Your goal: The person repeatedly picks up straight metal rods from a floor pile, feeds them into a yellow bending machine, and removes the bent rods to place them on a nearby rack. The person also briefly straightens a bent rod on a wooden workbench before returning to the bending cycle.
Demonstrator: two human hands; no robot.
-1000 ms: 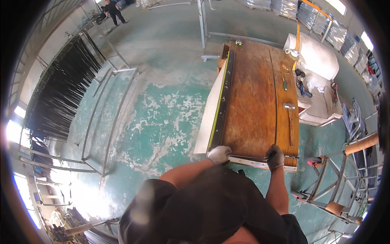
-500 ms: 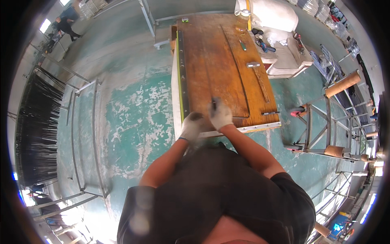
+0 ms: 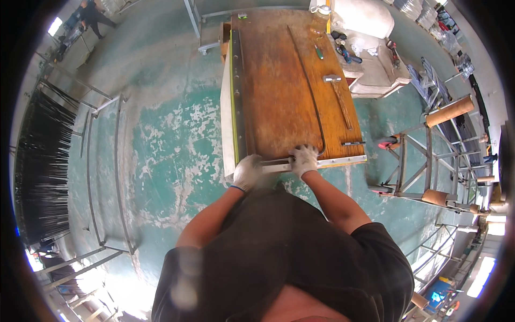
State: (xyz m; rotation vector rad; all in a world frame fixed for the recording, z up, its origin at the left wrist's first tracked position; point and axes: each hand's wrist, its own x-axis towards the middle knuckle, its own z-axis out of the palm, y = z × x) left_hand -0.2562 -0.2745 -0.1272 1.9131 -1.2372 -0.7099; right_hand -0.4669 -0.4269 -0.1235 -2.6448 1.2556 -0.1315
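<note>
The green, worn floor (image 3: 161, 139) is lying wide open to the person's left, giving the most free room; to the right it is crowded by metal frame stands (image 3: 424, 155) carrying cardboard rolls, so movement that way looks tight.

The long wooden table (image 3: 284, 80) is running away from the person, its orange-brown top mostly bare. A dark straight bar (image 3: 236, 91) with a yellow-green edge is sitting along the table's left edge, seemingly as a guide or stop. A hammer (image 3: 339, 96) and small hand tools are lying near the right edge, and white sacks (image 3: 365, 21) are piled just beyond the far right corner.

A thin bent steel rod (image 3: 311, 91) is stretching down the table's length and curving in at the near end, probably laid lengthwise because only that direction has room for it.

At the near edge a pale flat metal strip (image 3: 276, 165) is lying crosswise, overhanging slightly where both hands can reach it.

The gloved left hand (image 3: 248, 172) is closing its grip round the strip's left end at the table corner. The gloved right hand (image 3: 304, 159) is pressing down with curled fingers where strip and rod end meet; whether it is fully clasping either, I cannot tell.
</note>
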